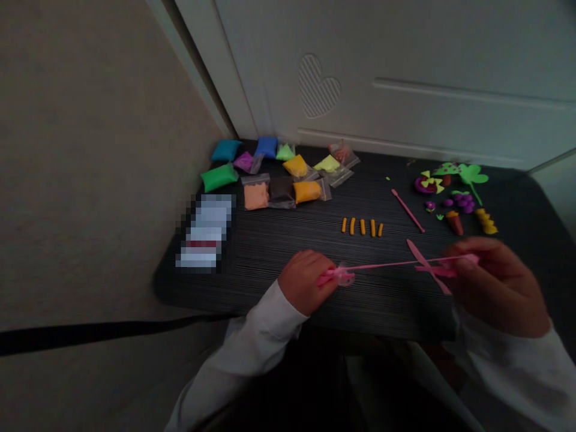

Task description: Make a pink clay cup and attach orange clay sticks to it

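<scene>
My left hand (307, 281) is closed around a small clear bag of pink modelling clay (344, 276), which pokes out past the fingers. From it a thin pink strand (382, 265) stretches taut above the table to my right hand (499, 285). Thumb and fingers of that hand pinch the strand's other end, a piece of pink clay (470, 259). Beneath the strand, close to the right hand, lies a flat pink modelling knife (418, 252), partly covered. Several short orange clay rolls (362, 227) stand in a row beyond the strand.
Bags of coloured clay, such as a green one (219, 177), cover the back left of the dark table (288, 240). A blurred-out phone (207, 231) lies at left. A thin pink tool (407, 210) and small clay figures, including purple grapes (463, 202), are at right.
</scene>
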`<state>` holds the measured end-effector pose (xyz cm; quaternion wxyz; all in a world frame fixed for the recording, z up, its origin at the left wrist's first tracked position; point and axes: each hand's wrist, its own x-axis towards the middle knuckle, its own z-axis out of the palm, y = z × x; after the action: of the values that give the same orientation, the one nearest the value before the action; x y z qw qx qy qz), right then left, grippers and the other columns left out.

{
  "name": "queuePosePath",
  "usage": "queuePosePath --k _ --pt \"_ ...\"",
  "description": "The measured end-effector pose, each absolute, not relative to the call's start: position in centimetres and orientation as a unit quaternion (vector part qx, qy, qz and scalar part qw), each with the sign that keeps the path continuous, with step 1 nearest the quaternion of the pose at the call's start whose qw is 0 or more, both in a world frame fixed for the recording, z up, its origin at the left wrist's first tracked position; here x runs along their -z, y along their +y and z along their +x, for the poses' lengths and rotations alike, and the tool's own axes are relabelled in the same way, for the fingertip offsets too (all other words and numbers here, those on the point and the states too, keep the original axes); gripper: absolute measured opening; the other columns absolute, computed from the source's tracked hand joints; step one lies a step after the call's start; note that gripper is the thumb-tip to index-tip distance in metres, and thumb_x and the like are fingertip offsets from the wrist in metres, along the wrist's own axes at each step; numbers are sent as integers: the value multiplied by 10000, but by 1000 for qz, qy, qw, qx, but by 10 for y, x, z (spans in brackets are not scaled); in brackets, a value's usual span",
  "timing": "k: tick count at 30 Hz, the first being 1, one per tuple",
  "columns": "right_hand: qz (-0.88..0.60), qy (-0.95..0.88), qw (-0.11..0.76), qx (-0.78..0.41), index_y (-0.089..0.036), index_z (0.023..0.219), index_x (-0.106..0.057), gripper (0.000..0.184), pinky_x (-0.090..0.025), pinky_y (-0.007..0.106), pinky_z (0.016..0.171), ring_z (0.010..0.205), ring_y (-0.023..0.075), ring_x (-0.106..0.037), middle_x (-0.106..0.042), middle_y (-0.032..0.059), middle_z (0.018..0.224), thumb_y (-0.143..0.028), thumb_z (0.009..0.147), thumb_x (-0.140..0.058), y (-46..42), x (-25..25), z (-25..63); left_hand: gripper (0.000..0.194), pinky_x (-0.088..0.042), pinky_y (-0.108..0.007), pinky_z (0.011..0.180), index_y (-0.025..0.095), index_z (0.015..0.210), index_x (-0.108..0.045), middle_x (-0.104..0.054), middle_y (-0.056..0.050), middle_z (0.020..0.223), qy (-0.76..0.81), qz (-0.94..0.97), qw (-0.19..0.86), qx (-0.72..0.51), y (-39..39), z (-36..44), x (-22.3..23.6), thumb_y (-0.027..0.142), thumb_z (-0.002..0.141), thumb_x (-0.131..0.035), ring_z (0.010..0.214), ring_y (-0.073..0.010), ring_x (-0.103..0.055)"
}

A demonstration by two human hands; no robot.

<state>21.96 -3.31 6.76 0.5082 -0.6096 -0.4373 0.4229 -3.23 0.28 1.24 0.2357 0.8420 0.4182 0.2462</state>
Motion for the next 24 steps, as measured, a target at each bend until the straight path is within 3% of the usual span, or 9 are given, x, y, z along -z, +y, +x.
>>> queuePosePath --k 2,5,9,24 --pt "-583 -474 508 -421 -288 842 -598 127 -440 265 538 656 140 -556 -572 2 805 -295 718 -621 -36 -68 215 263 -385 -280 672 170 723 -579 -582 -22 684 414 842 240 -249 3 -32 -13 407 798 -493 693 -142 -515" --pt "-529 -622 393 -422 -276 883 -602 120 -458 302 734 878 181 -558 -595 26 883 -247 792 -528 -37 -65 196 231 -392 -283 682 172 742 -580 -591 -27 709 407 849 232 -244 2 -28 -14 375 805 -489 714 -146 -523" --pt "-512 -720 278 -376 -217 821 -599 103 -442 277 624 704 150 -555 -599 27 762 -261 806 -507 -33 -59 166 213 -388 -299 703 171 771 -571 -603 -34 743 400 861 204 -241 -1 -27 -16 360 809 -480 752 -158 -528" --pt "-522 -789 203 -254 -196 839 -609 150 -417 271 621 667 143 -545 -598 24 702 -300 805 -507 -28 -43 146 165 -397 -337 651 166 719 -514 -573 -57 743 405 899 102 -134 -8 -9 -17 233 835 -419 714 -196 -501"
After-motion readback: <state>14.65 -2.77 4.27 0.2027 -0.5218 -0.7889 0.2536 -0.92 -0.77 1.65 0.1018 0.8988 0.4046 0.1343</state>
